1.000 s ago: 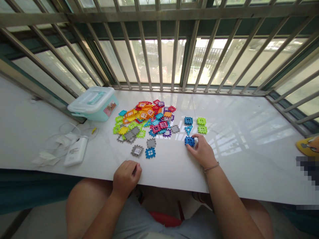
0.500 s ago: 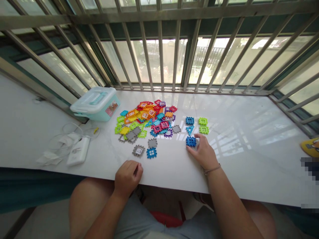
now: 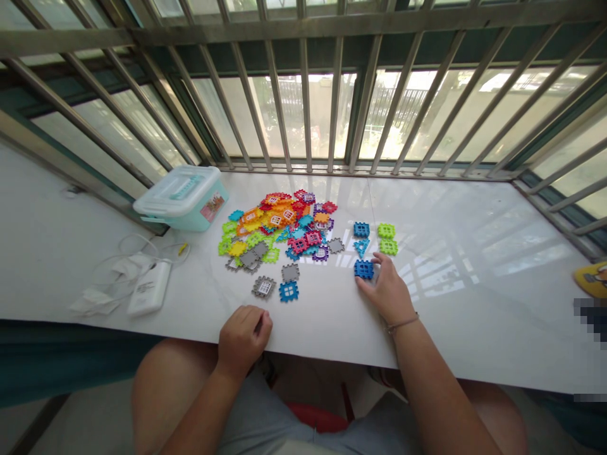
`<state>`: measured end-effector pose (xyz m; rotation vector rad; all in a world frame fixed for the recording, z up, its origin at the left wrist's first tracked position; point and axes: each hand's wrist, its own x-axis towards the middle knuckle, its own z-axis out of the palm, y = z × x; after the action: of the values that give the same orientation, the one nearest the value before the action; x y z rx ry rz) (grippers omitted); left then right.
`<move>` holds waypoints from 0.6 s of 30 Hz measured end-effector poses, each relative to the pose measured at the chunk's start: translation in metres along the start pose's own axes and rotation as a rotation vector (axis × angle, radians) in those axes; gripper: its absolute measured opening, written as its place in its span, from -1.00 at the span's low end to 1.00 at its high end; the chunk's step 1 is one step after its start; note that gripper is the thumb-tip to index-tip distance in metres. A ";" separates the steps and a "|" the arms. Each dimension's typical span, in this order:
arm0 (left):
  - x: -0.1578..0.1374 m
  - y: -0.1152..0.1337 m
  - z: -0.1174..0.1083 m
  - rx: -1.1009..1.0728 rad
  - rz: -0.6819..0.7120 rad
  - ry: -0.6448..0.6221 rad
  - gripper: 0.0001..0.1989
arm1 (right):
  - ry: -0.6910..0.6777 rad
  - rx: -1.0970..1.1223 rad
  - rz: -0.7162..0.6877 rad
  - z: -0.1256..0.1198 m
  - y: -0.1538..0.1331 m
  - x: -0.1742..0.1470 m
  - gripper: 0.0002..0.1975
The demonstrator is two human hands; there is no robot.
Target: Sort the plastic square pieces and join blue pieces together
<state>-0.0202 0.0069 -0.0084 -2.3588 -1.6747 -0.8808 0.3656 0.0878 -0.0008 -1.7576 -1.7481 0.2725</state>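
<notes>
My right hand [image 3: 387, 292] rests on the table around a blue window tile [image 3: 363, 269], a toothed plastic building piece. Its thumb touches the tile's lower left edge, while the index finger stands just off the upper right corner. Beyond that tile lie a light-blue triangle tile [image 3: 361, 248] and another blue tile [image 3: 361, 229]. Two green tiles [image 3: 387, 247] lie to their right. Loosely curled at the table's front edge is my left hand [image 3: 244, 335], with nothing visible in it. Nearest to it are a grey window tile [image 3: 256, 288], a blue window tile [image 3: 282, 292] and a plain grey tile [image 3: 290, 273].
A heap of mixed coloured tiles [image 3: 251, 256] covers the middle of the white table [image 3: 455, 253]. At the left stand a lidded mint box [image 3: 190, 218], a white power bank [image 3: 150, 287] and cables with crumpled tissue [image 3: 95, 301]. Metal window bars [image 3: 308, 126] border the back.
My right index finger has shifted slightly away from the blue tile's corner. My left hand and the other tiles look unmoved.
</notes>
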 end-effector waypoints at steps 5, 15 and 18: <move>0.000 0.000 0.000 -0.011 -0.004 -0.004 -0.80 | 0.011 0.007 0.030 0.002 0.001 -0.001 -0.22; 0.001 0.001 -0.001 -0.008 0.000 0.010 -0.80 | 0.009 0.003 0.036 0.002 0.001 0.000 -0.25; 0.001 0.001 -0.001 -0.006 0.000 0.004 -0.80 | 0.012 0.002 0.022 0.002 0.000 0.000 -0.27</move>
<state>-0.0196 0.0069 -0.0073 -2.3593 -1.6727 -0.8915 0.3645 0.0885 -0.0022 -1.7742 -1.7199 0.2722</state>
